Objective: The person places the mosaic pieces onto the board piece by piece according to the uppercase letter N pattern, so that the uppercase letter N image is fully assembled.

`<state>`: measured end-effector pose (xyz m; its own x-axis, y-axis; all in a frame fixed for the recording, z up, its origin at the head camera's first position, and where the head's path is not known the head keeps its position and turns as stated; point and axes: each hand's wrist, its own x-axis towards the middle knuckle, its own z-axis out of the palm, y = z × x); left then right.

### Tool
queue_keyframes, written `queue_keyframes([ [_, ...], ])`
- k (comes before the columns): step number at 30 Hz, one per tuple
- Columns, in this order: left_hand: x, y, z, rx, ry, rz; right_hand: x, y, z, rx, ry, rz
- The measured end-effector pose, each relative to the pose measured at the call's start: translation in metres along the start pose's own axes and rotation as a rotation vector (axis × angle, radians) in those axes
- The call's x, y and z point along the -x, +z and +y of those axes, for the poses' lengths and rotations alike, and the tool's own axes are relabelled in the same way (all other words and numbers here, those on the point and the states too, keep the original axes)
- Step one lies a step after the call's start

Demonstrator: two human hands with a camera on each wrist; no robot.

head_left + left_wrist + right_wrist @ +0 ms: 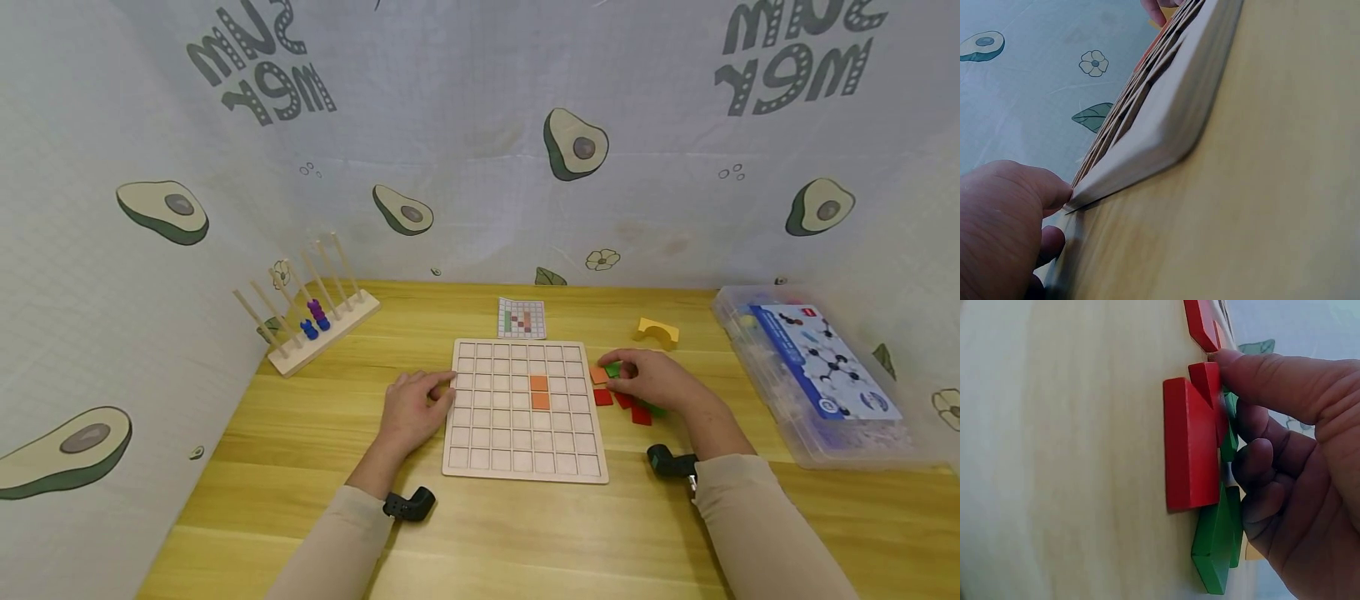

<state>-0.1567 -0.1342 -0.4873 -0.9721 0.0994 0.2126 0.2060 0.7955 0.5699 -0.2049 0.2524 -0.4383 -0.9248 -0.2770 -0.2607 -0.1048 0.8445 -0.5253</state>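
Observation:
A wooden grid board point(491, 467) lies flat on the table with two orange tiles point(539, 392) in neighbouring cells, one above the other. At its left edge rests my left hand point(411, 410), fingertips touching the rim; the left wrist view shows a digit against the board's edge point(1141, 150). My right hand point(656, 379) is over a loose pile beside the board's right edge, thumb and forefinger close around an orange tile point(597, 375). Whether they grip it is hidden. Red tiles point(1191, 450) and green tiles point(1215, 544) lie beneath and beside the curled fingers.
A small printed pattern card point(522, 319) lies behind the board. Back left stands a wooden peg rack point(330, 333) with blue and purple beads. A yellow arch block point(657, 332) sits behind the pile, and a clear plastic box point(813, 442) with a blue booklet stands right.

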Motion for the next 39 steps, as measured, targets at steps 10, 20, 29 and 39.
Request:
queue_keyframes([
  [10, 0.0, -0.001, 0.0, 0.004, 0.016, 0.008, 0.0, 0.001, -0.002, -0.005, 0.004, -0.002],
  [20, -0.001, -0.001, 0.001, -0.004, 0.001, -0.003, 0.001, 0.001, -0.002, -0.01, 0.025, -0.006],
  [29, 0.001, 0.0, 0.001, -0.009, 0.0, 0.0, 0.004, 0.002, 0.0, -0.006, 0.027, 0.028],
  [39, 0.0, -0.001, 0.001, -0.008, -0.01, -0.006, 0.015, 0.002, -0.008, -0.029, -0.03, 0.073],
])
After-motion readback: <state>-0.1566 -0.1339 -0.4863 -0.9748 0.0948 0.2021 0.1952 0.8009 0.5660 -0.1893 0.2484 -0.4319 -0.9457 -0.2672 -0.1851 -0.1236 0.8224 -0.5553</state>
